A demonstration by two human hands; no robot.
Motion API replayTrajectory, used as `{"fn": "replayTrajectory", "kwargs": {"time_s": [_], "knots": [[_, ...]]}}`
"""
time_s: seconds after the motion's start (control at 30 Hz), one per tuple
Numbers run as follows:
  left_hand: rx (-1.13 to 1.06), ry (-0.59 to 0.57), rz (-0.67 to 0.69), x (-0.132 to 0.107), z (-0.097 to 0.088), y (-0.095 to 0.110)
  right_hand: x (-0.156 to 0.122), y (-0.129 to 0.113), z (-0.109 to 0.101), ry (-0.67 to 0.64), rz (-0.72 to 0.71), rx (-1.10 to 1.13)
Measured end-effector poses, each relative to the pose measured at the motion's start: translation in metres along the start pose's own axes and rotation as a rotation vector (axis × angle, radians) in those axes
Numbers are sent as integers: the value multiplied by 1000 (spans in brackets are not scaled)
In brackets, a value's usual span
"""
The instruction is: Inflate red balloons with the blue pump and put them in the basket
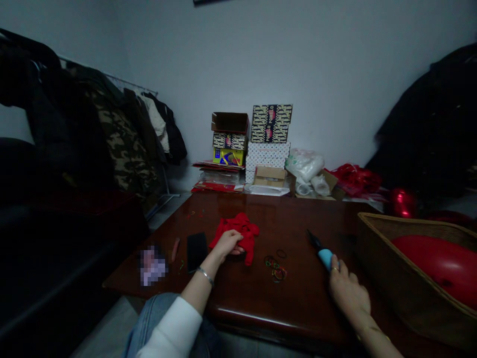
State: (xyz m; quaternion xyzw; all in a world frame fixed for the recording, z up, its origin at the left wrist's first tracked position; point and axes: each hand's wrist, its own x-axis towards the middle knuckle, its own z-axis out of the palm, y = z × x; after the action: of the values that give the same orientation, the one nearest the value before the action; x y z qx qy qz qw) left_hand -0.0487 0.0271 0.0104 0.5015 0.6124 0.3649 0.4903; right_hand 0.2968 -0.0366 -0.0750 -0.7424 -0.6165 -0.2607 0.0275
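Observation:
A crumpled red cloth (238, 229), shaped much like a small garment, lies on the dark wooden table (238, 303). My left hand (230, 244) rests at its near edge, fingers closed on the fabric. Farther right, my right hand (348, 286) is wrapped round the light-blue handle of a tool (323, 253) with a dark, narrow tip that points away to the left. The tool's exact kind is unclear, and my palm hides its rear end. Between my hands lies a loose pile of coloured rubber bands (276, 271).
A black phone (197, 251), a reddish-brown stick-like object (175, 249) and a blurred-out item (152, 266) lie to the left. On the right, a wicker basket (376, 251) holds a red balloon (439, 258). Stacked boxes (267, 158) stand beyond the table's far edge.

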Motion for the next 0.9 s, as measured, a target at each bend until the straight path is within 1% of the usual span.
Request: {"fn": "replayTrajectory", "kwargs": {"time_s": [0.07, 0.1, 0.17, 0.2, 0.23, 0.27, 0.4, 0.53, 0.7, 0.9], "knots": [[52, 47, 17, 2, -2, -5, 0, 0, -1, 1, -3, -5], [92, 100, 50, 2, -2, -7, 0, 0, -1, 0, -3, -7], [378, 303, 193, 2, -3, -12, 1, 1, -1, -4, -2, -10], [518, 372, 233, 0, -3, -14, 1, 1, 0, -7, 0, -12], [646, 411, 252, -2, -2, -15, 1, 1, 0, -9, 3, -13], [747, 415, 254, -5, -1, -16, 2, 2, 1, -11, 5, -14], [1004, 333, 241, -19, 7, -19, 2, 2, 1, -10, 1, -11], [1134, 264, 183, -22, 10, -25, 0, 3, -3, -1, -3, -7], [1165, 171, 114, -15, 7, -34, -3, 3, -9, 7, 0, -18], [1138, 121, 155, -12, 9, -32, -1, 3, -8, -4, 1, -17]]}}
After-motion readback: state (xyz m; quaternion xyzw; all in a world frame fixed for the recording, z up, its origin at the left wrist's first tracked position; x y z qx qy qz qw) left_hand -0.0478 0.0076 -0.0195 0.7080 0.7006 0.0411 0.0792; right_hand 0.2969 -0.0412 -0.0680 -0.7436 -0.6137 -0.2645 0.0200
